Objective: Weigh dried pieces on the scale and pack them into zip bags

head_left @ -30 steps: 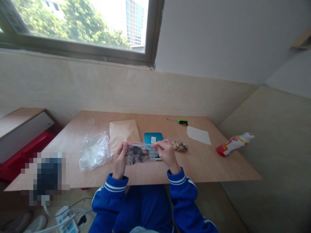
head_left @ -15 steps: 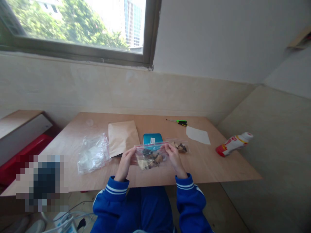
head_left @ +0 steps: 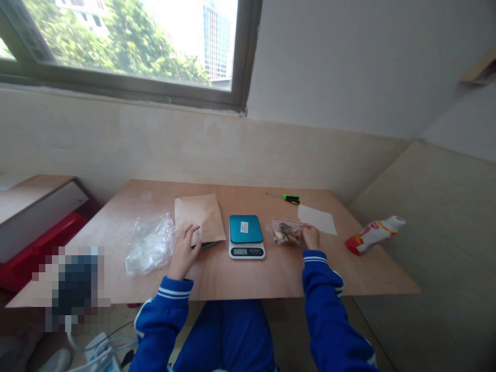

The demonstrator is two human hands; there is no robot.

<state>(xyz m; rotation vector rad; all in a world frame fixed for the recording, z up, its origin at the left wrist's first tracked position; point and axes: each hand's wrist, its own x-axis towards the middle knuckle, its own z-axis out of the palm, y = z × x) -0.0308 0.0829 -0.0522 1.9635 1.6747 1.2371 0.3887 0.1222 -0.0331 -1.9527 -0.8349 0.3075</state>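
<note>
My left hand (head_left: 186,251) rests at the lower left corner of a brown paper bag (head_left: 201,216), its fingers spread. Something dark pokes out from under the paper's lower edge. With my right hand (head_left: 311,237) I pinch the right edge of a clear zip bag (head_left: 289,233) that has a red seal line and holds brown and pale dried pieces. It lies on or just above the table. Between my hands stands a digital kitchen scale (head_left: 247,236) with a blue plate, a white label and a dark display too small to read.
Crumpled clear plastic bags (head_left: 150,247) lie to the left. A green-and-black screwdriver (head_left: 289,198) and a white sheet of paper (head_left: 318,219) are behind the zip bag. A red-and-white bottle (head_left: 374,235) is near the right edge of the wooden table (head_left: 217,281).
The filled zip bag held in both hands has moved right and down beside the scale, which is now uncovered. My left hand has let go and moved left to the paper bag.
</note>
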